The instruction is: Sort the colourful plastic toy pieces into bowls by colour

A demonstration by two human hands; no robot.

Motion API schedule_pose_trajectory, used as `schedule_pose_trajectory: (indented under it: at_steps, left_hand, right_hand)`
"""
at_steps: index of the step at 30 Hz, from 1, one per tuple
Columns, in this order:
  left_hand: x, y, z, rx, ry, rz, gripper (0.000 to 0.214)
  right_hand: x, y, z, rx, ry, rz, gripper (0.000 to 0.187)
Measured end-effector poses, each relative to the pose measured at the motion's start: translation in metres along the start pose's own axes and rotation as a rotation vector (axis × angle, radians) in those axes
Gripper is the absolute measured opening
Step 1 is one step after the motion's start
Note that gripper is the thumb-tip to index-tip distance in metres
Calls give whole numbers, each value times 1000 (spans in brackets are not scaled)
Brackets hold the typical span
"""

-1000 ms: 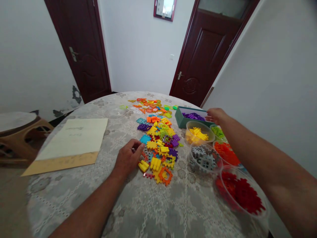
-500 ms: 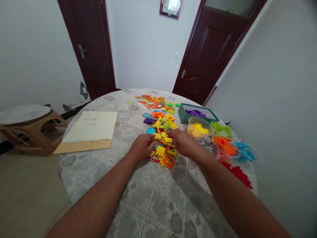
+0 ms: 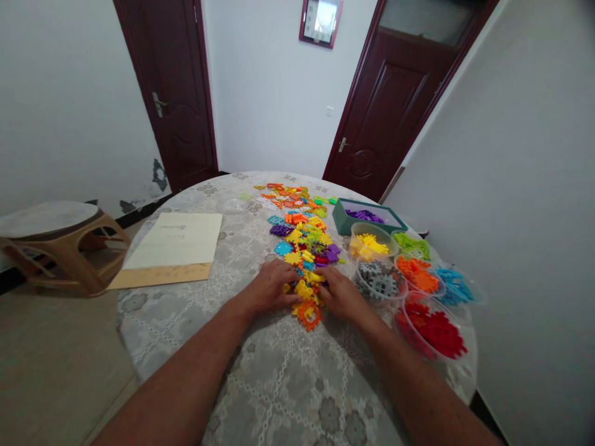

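Note:
A heap of colourful plastic gear and connector pieces (image 3: 308, 240) runs down the middle of the table. At its near end, my left hand (image 3: 274, 286) rests against the left side, thumb apart from the fingers, fingertips among the pieces. My right hand (image 3: 338, 291) touches the same part from the right, its fingers apart and partly hidden in the heap. Between the hands lie yellow pieces (image 3: 304, 289) and an orange square-holed gear piece (image 3: 309, 314). Neither hand is closed round a piece that I can make out.
To the right stand clear tubs of grey pieces (image 3: 379, 279), yellow pieces (image 3: 370, 246), red pieces (image 3: 439, 331), orange, blue and green ones. A green box (image 3: 341, 224) holds purple pieces. A pale paper sheet (image 3: 176, 238) lies left. Flat orange pieces (image 3: 290, 195) lie farther back.
My right hand has drawn back toward me, from the heap's middle to its near end. The left hand stays by the heap, slightly nearer. The grey and purple pieces now show.

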State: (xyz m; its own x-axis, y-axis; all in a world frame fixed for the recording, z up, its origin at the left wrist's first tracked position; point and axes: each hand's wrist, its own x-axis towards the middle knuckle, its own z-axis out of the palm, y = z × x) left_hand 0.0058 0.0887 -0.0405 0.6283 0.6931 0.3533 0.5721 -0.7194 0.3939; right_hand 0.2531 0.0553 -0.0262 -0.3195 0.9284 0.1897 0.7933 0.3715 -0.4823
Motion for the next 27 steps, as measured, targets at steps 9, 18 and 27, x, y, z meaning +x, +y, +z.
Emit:
schedule_pose_trajectory:
  at_steps: [9,18,27]
  left_hand:
    - [3,11,-9,-76,70,-94,18]
    - [3,14,-5,-125,75,-141,21]
    - [6,29,-4,-136,-13,-107,24]
  right_hand:
    - [-11,-1,11,423,221,75,28]
    - [-12,-8,12,841,212,244,27]
    - [-19,-28,7,924,85,167,31]
